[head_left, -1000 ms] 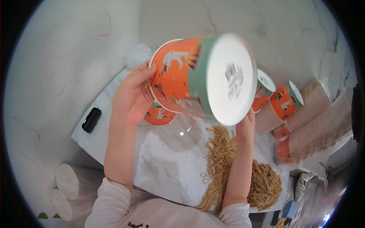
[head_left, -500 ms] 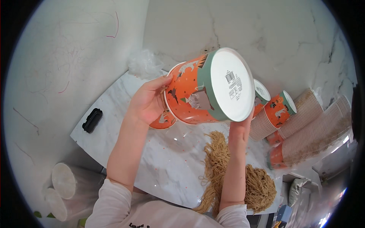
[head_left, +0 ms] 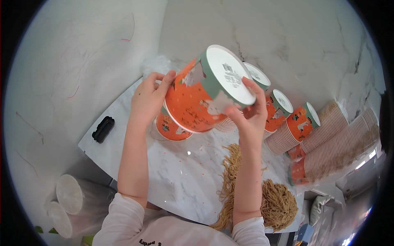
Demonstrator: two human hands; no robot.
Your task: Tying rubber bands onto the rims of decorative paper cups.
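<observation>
While the right hand (head_left: 251, 125) pinches the base edge of an orange paper bucket (head_left: 195, 96), fingers over the white base and thumb on the side wall, the left hand (head_left: 148, 95) sits against the rim, fingers bent; can't tell how firm, fingertips partly hidden. Bucket: upper centre of frame, tilted, base toward upper right, mouth toward lower left, off the table (head_left: 176, 176). Second orange container (head_left: 169, 127) right below it, partly covered. Cup stacks (head_left: 301, 121) at right of frame, some wrapped. Tangled beige strands (head_left: 280, 205) lower right, either side of right forearm. Black plastic piece (head_left: 103, 129) left.
</observation>
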